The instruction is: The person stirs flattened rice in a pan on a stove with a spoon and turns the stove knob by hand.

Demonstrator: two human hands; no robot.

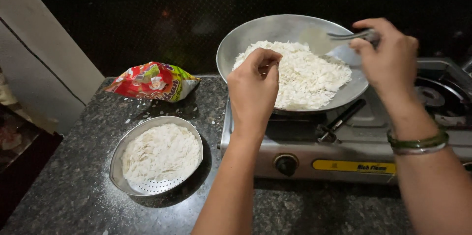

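Both bare forearms reach forward from the bottom edge, the backs of the hands turned up toward the camera. The left hand (253, 85) hangs loosely curled, its fingertips (269, 68) bunched together and pointing down, the thumb tucked just beside them. The right hand (388, 55) is raised a little higher and further forward, its fingers folded inward in a pinching grip, knuckles up. The right wrist bends slightly and wears green and silver bangles (418, 143).
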